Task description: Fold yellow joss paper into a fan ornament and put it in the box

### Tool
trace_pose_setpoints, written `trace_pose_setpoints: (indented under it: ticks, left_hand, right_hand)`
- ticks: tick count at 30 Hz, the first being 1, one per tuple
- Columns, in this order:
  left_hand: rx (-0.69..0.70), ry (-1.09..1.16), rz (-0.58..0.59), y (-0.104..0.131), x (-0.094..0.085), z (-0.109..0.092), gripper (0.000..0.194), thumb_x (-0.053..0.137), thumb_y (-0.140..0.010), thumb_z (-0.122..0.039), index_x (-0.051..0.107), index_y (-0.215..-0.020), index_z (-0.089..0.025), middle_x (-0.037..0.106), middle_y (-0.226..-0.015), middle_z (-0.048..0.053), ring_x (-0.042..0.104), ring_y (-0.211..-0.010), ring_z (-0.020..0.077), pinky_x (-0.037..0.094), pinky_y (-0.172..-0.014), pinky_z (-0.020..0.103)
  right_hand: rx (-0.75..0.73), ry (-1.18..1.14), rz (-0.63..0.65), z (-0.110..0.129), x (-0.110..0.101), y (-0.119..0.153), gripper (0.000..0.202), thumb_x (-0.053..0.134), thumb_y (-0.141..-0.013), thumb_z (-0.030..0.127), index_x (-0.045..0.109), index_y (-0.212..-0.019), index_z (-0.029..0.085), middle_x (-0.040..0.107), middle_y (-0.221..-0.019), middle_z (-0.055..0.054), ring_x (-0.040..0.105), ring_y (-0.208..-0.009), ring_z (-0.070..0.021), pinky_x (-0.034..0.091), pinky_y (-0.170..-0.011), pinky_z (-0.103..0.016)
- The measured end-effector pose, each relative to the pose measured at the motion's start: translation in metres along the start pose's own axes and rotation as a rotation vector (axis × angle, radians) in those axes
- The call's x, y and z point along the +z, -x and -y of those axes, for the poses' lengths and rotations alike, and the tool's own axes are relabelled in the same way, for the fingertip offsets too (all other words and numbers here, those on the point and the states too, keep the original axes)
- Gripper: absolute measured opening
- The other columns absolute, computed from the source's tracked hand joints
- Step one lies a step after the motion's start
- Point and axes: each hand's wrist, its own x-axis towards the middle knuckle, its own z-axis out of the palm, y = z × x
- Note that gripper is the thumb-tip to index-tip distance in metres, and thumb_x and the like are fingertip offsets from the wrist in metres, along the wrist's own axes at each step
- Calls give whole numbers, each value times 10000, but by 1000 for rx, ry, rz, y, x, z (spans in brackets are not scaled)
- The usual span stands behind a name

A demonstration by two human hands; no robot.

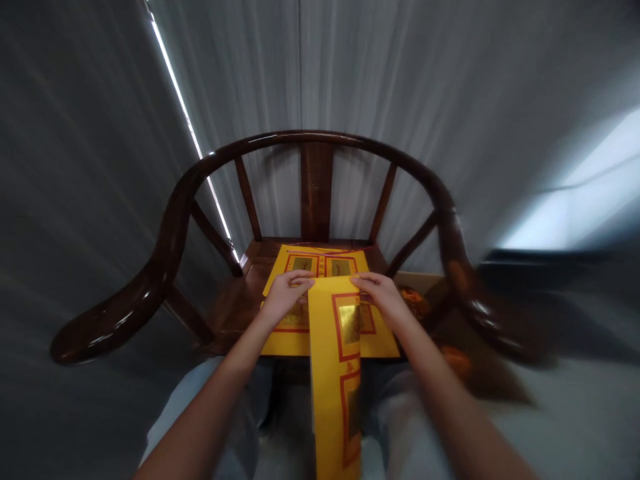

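Between my two hands hangs a folded strip of yellow joss paper (pixel 327 373), with red borders and gold foil squares along its right side. My left hand (pixel 290 291) pinches its top left corner. At the top right corner, my right hand (pixel 379 291) pinches it too. Beneath and behind the strip, yellow joss paper sheets (pixel 285 343) with the same red frames lie on the wooden chair seat (pixel 233 303). A thin purplish-red strand (pixel 325 253) lies across the far part of those sheets.
The dark wooden chair (pixel 303 139) has a curved armrest rail around the seat. A grey corrugated wall (pixel 340 67) stands behind it. To the right of the chair, a cardboard box (pixel 495 373) on the floor holds orange-red items (pixel 456 360), blurred.
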Motion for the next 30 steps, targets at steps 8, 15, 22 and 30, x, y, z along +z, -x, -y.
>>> trace_pose_setpoints:
  ticks: [8, 15, 22, 30]
  left_hand:
    - [-2, 7, -48, 0, -2, 1, 243, 823, -659, -246, 748, -860, -131, 756, -787, 68, 708, -708, 187, 621, -643, 301]
    - [25, 22, -111, -4, -11, -1, 225, 813, -669, -231, 757, -862, -130, 769, -825, 81, 722, -737, 202, 618, -663, 298]
    - [44, -5, -148, -4, -14, 2, 302, 808, -670, -244, 746, -940, -123, 768, -817, 76, 723, -736, 208, 606, -624, 285]
    - [51, 22, -66, 2, -10, 1, 239, 788, -695, -230, 738, -905, -126, 763, -816, 71, 712, -701, 190, 613, -615, 285]
  right_hand:
    - [32, -45, 41, 4, 10, 7, 358, 793, -633, 430, 712, -883, 187, 725, -927, -63, 666, -815, -199, 497, -650, -257]
    - [125, -93, 151, -3, 33, 9, 344, 803, -619, 458, 711, -779, 168, 741, -883, -66, 674, -812, -213, 497, -675, -271]
    - [144, 38, 215, -5, 40, 13, 395, 807, -628, 487, 734, -825, 153, 758, -855, -81, 698, -799, -238, 525, -686, -303]
    - [129, 18, 295, 6, 27, 20, 378, 829, -627, 447, 755, -849, 150, 765, -929, -109, 707, -883, -267, 537, -812, -366]
